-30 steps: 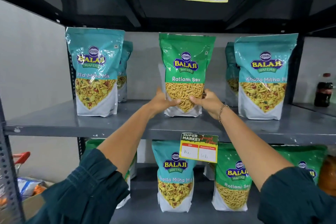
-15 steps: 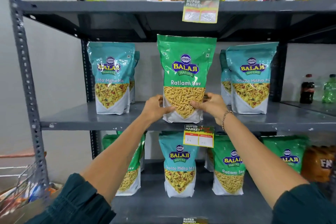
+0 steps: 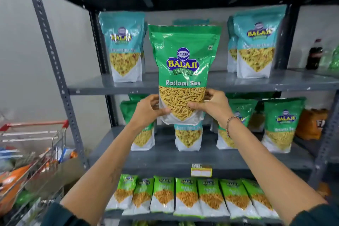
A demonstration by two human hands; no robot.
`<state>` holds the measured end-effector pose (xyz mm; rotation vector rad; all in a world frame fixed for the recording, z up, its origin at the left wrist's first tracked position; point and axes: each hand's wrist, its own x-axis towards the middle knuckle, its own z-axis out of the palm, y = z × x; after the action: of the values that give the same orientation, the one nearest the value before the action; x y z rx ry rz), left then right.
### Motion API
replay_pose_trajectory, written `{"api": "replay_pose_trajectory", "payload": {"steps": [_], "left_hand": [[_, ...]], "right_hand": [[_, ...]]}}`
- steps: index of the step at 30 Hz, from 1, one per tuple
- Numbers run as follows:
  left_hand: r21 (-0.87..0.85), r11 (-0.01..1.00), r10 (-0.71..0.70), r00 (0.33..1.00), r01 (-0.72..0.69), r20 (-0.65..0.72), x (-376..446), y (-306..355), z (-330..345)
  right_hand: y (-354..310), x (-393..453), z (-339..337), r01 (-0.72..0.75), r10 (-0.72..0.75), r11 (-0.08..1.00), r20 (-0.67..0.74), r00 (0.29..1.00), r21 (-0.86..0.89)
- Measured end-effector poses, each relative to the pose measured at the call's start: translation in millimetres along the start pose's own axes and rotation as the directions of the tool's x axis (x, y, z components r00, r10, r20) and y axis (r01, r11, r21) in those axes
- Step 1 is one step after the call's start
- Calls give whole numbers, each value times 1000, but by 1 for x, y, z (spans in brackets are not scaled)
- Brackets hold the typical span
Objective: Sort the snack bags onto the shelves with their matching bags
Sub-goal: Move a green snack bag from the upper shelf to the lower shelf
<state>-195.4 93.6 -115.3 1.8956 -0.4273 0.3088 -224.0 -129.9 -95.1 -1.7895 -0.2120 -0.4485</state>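
Note:
A green Ratlami Sev bag (image 3: 183, 57) is held upright in the air in front of the shelving, gripped at its lower corners by my left hand (image 3: 148, 110) and my right hand (image 3: 212, 104). Teal Khatta Mitha Mix bags stand on the upper shelf (image 3: 256, 82) at the left (image 3: 124, 46) and right (image 3: 256, 42). The shelf below (image 3: 165, 161) holds green Ratlami Sev bags (image 3: 280, 124) and one teal bag (image 3: 188, 136) in the middle, partly hidden behind the held bag.
A row of several light-green snack packs (image 3: 189, 196) leans on the lowest visible shelf. A shopping trolley (image 3: 33, 145) with mixed packets stands at the left. Dark and green bottles (image 3: 314, 55) and an orange pack (image 3: 310, 124) sit at the right. A grey upright post (image 3: 55, 64) frames the rack's left side.
Both hands have lifted the green bag off the upper shelf and pulled it towards me and downward. The view has dropped, revealing the lower shelves and the trolley.

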Motion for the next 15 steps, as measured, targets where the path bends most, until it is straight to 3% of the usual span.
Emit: {"api": "replay_pose_trajectory", "payload": {"steps": [8,15], "left_hand": [[83,967,-240,971,239,4,-50,-87,4],[91,889,-448,894,448,-21,-63,-163,11]], "right_hand": [[101,-45,56,-129,132,990,58,990,-54],[179,-47,106,-246,256,966,164,952,-83]]}}
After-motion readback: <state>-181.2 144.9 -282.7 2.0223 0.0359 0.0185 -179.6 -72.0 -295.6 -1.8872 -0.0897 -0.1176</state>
